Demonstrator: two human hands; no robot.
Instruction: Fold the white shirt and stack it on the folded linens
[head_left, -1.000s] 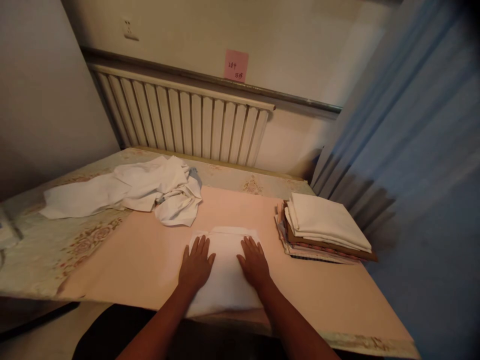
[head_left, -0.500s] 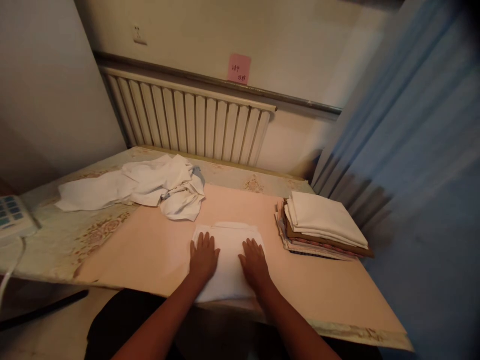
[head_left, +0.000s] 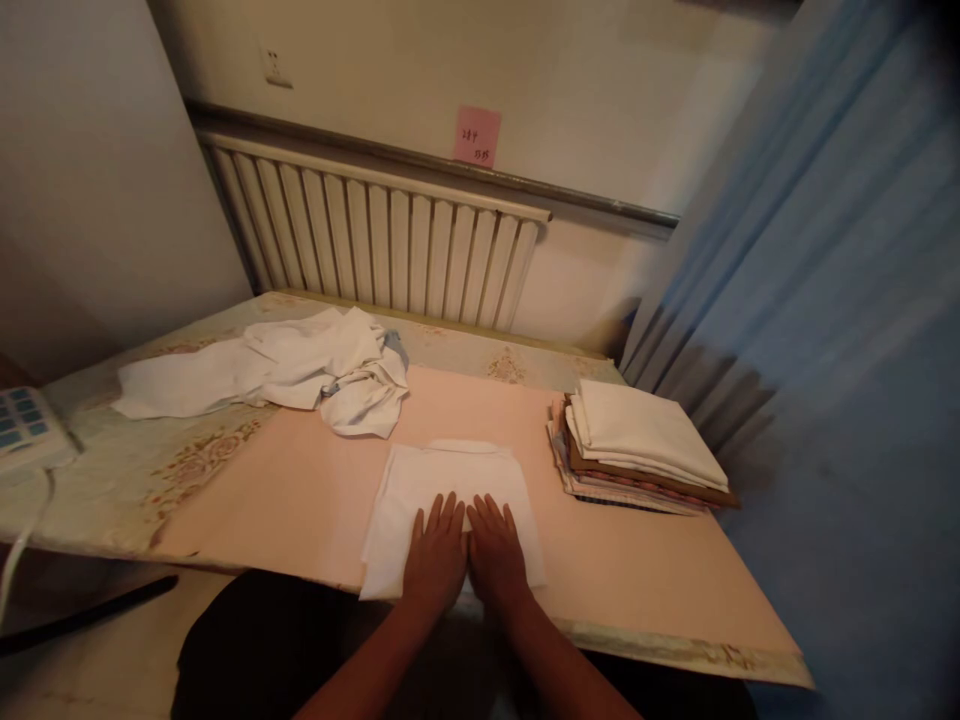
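Observation:
A folded white cloth (head_left: 442, 480) lies flat near the front edge of the table (head_left: 300, 500). My left hand (head_left: 437, 553) and my right hand (head_left: 495, 550) rest palm-down side by side on the cloth's near half, fingers spread, thumbs almost touching. Neither hand grips anything.
A crumpled heap of white cloths (head_left: 285, 370) lies at the table's back left. A stack of folded cloths (head_left: 641, 445) sits at the right. A telephone (head_left: 26, 430) with a cord is at the far left edge. A radiator (head_left: 375, 235) and a blue curtain (head_left: 825, 300) border the table.
Both hands slid toward me and together, from apart on the cloth's sides to side by side at its near middle. The camera view shifted slightly.

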